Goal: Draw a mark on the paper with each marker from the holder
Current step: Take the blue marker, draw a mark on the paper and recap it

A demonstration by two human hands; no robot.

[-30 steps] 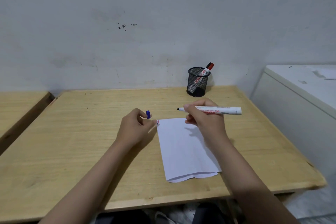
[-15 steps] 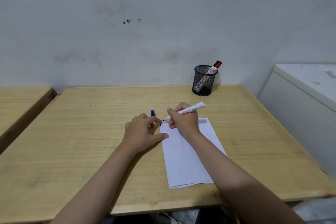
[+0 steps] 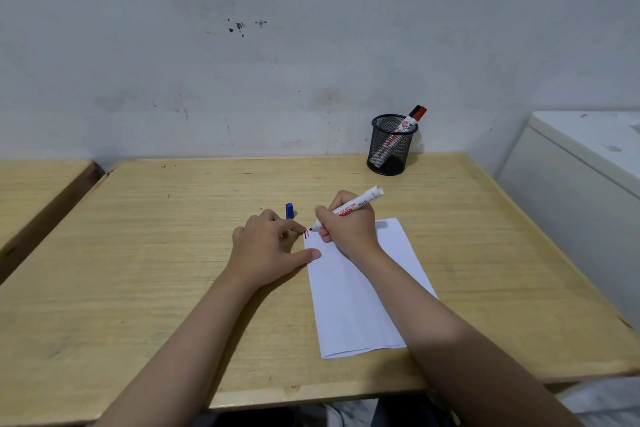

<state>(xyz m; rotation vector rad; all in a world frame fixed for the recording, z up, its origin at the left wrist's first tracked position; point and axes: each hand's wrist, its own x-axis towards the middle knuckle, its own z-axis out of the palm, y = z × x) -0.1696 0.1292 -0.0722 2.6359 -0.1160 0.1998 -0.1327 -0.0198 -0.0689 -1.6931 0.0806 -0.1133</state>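
A white paper (image 3: pixel 356 302) lies on the wooden table (image 3: pixel 145 253). My right hand (image 3: pixel 349 225) grips an uncapped white marker (image 3: pixel 360 203), its dark tip touching the paper's top left corner beside small red and dark marks (image 3: pixel 306 234). My left hand (image 3: pixel 270 250) rests on the table at the paper's left edge, thumb on the sheet, holding a blue cap (image 3: pixel 290 210) between its fingers. A black mesh holder (image 3: pixel 391 144) stands at the back, with a red-capped marker (image 3: pixel 410 123) leaning in it.
A second wooden table (image 3: pixel 38 191) stands to the left across a narrow gap. A white cabinet (image 3: pixel 581 170) stands close on the right. A marked white wall rises behind the table.
My right hand brought the marker down from above the paper and tilted it until the tip met the top left corner. My left hand settled flat beside the paper, thumb on it.
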